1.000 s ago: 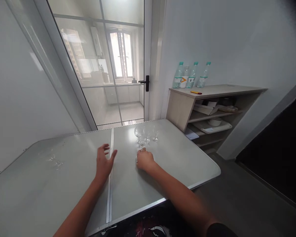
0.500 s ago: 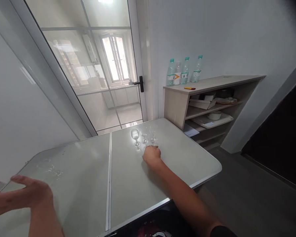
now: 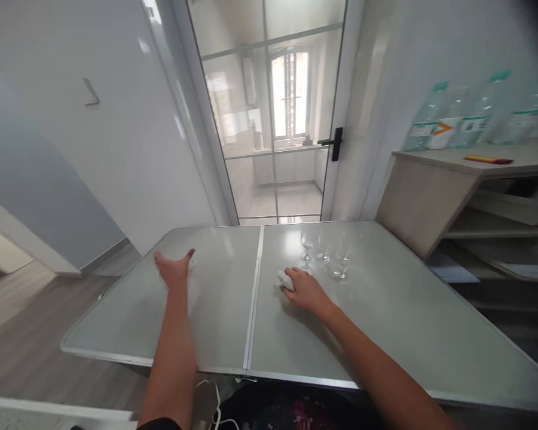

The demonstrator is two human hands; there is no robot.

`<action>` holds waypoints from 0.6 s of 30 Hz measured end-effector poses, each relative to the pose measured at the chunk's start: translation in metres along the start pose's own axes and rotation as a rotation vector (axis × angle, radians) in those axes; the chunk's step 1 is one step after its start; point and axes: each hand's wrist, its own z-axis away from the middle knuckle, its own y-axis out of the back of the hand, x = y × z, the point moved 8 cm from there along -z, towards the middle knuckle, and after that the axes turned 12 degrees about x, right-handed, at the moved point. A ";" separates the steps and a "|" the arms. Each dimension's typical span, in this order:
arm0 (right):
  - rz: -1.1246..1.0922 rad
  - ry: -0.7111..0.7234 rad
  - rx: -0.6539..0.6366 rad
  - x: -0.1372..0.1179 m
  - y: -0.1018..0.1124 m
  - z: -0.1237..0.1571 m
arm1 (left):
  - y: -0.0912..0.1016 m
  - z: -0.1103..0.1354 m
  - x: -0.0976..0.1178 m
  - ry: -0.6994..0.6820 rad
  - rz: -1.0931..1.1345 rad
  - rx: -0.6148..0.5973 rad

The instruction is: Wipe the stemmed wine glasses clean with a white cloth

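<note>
While the left hand [image 3: 174, 272] is showing over the left half of the table [image 3: 219, 316], its thumb and fingers are standing wide apart, perhaps leaving room for something round. A small clear thing [image 3: 192, 262] (maybe a glass, but it is looking very faint) is peeking out just right of that hand; whether they are touching is not showing. Next, a metal strip [image 3: 253, 298] is running between the table's two halves. Right of it, the right hand [image 3: 307, 289] is squeezing a white wad [image 3: 286, 280], maybe cloth or paper, which is sitting bunched up, likely so it is fitting in the fingers. Beyond that hand and to its right, three stemmed glasses [image 3: 343, 267] are standing upright, their feet probably keeping them steady. The leftmost is standing just far of the hand, and the rightmost is standing nearer and further right.
</note>
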 end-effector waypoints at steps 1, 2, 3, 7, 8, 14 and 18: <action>-0.070 0.034 -0.002 -0.003 -0.001 0.000 | -0.005 0.002 -0.006 0.045 -0.023 -0.023; -0.130 0.067 -0.012 -0.007 -0.002 0.000 | -0.011 0.005 -0.010 0.068 -0.039 -0.058; -0.178 0.090 -0.019 -0.010 -0.002 0.001 | -0.016 0.007 -0.013 0.078 -0.044 -0.079; -0.317 0.049 -0.009 -0.014 0.000 0.002 | -0.033 0.018 -0.016 0.068 -0.018 -0.162; -0.373 0.028 -0.021 -0.015 -0.002 0.002 | -0.036 0.020 -0.015 0.069 -0.010 -0.177; -0.783 -0.208 0.001 0.002 -0.013 -0.004 | -0.042 0.028 0.000 0.032 0.058 -0.193; -1.076 -0.477 0.025 0.024 -0.024 -0.004 | -0.040 0.038 0.024 -0.030 0.149 -0.216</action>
